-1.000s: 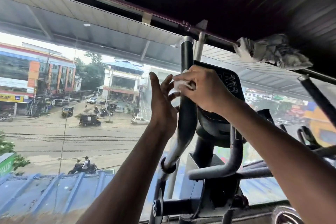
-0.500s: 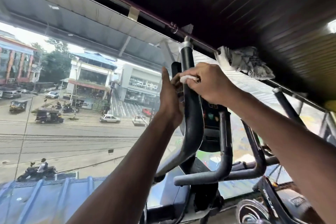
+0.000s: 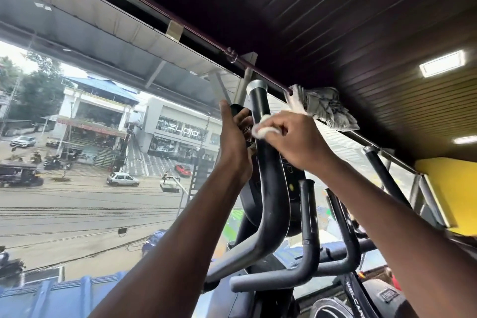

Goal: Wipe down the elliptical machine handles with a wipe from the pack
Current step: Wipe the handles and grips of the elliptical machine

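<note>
The tall black curved metal handle (image 3: 268,162) rises centre-frame. Left hand (image 3: 232,142), fingers straight, steadies its far side; right hand (image 3: 296,142) pinches the crumpled white wipe (image 3: 263,130) against it near the top. Best wrap fully and stroke downward.

1 view, from my head: I am looking forward and upward, close behind my raised arms, facing the handle (image 3: 260,121) and the window (image 3: 103,162) beyond.
</note>
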